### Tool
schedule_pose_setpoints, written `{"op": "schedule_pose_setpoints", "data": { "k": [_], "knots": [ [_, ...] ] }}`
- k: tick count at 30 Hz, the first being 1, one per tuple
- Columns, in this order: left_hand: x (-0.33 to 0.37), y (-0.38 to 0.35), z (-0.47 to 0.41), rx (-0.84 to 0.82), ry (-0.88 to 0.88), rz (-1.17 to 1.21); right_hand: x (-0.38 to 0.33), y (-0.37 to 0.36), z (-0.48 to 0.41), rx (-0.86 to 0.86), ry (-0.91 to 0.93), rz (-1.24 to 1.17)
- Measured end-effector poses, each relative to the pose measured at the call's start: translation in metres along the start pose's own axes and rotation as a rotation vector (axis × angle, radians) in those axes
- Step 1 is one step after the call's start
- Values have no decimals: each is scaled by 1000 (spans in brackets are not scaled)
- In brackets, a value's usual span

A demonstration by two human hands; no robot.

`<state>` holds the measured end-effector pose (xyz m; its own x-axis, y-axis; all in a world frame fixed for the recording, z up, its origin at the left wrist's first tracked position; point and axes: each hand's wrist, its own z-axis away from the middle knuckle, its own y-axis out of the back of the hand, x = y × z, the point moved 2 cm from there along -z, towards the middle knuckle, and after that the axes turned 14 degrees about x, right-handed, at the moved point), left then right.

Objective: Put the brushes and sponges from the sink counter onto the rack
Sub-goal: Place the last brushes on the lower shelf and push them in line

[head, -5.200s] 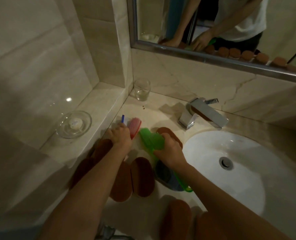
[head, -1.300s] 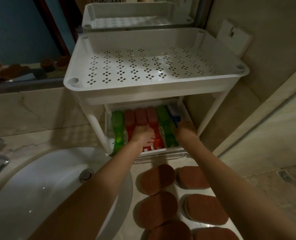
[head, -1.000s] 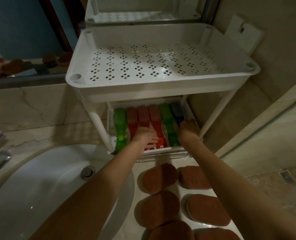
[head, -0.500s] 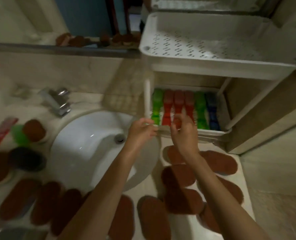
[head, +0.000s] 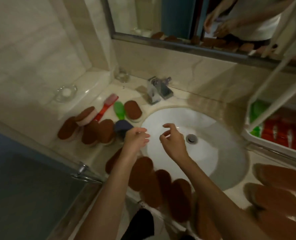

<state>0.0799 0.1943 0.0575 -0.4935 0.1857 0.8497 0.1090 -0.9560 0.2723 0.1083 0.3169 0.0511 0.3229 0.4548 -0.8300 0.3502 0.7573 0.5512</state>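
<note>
Both hands have left the rack [head: 280, 129]; left hand [head: 136, 138] and right hand [head: 172, 142] now hover empty over the sink [head: 213, 153], fingers loosely spread. Red brush [head: 107, 105], green brush [head: 119, 110] and sponges [head: 91, 130] remain on the bench; next pickup pending.

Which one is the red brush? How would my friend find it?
Start at the faucet behind the white sink, then look left along the counter. The red brush lies slanted beside a green brush. It is the only long, thin, see-through red thing among the brown sponges.
</note>
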Motion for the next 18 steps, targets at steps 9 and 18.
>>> {"op": "schedule_pose_setpoints", "data": {
  "k": [9,18],
  "knots": [
    [12,94,-134,86,-87,-287,-67,-136,-44,-64,21,241],
    [41,110,-228,112,-353,-779,-82,-198,-95,-131,-25,508]
  ]
}}
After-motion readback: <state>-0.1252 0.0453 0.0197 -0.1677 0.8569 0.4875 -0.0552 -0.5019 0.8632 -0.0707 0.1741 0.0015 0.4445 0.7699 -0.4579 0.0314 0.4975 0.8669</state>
